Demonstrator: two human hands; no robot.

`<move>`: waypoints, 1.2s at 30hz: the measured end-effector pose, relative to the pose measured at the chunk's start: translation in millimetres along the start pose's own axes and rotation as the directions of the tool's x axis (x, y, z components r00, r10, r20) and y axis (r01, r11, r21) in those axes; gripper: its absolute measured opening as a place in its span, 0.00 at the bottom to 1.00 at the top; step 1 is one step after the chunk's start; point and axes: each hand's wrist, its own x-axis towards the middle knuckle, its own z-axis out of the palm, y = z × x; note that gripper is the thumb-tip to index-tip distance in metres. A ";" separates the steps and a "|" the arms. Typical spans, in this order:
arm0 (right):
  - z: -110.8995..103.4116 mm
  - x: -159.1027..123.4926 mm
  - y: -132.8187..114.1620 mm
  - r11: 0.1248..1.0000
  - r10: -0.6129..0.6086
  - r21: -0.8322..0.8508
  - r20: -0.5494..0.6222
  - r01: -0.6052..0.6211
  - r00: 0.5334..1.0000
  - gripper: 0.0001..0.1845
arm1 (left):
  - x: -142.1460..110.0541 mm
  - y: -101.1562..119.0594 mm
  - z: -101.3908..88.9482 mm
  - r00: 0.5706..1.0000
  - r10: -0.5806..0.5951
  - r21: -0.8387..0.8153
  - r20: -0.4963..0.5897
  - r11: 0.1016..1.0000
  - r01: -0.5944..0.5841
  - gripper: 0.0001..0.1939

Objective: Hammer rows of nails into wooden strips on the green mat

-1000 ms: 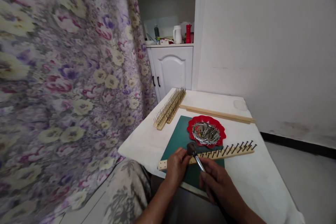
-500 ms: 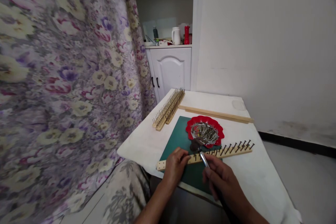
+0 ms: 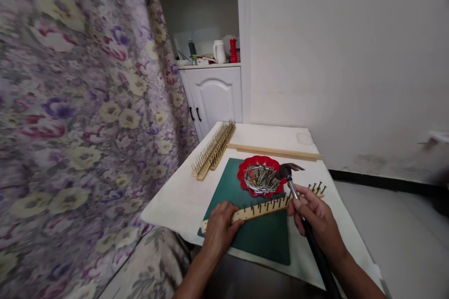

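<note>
1. Wrapped around the hammer [image 3: 316, 251], the right hand [image 3: 314, 212] keeps its head near the red bowl [image 3: 257, 159].
2. Left hand [image 3: 220, 224] clasps the nail-studded strip [image 3: 257, 212] by the table's [image 3: 175, 198] front edge.

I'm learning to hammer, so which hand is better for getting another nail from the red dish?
Probably the left hand: it holds the wooden strip but no tool. The right hand is near the red dish, but it grips the hammer.

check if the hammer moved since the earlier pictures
Yes, the hammer moved right: its head went from the near left of the red bowl to its right edge.
</note>
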 end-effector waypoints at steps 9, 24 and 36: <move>-1.6 3.4 0.7 1.000 -0.008 0.011 0.002 0.008 1.000 0.21 | 11.0 8.2 5.3 0.998 0.012 0.042 0.065 0.999 -0.015 0.10; -6.7 8.5 -2.8 0.999 -0.018 0.043 -0.044 0.020 0.999 0.22 | 53.6 2.6 -29.5 0.994 0.101 -0.089 0.035 0.991 -0.098 0.10; -4.7 11.1 5.0 1.000 0.009 0.012 -0.032 -0.009 0.999 0.22 | 158.1 7.3 11.2 0.968 0.079 0.292 0.237 0.945 -0.149 0.09</move>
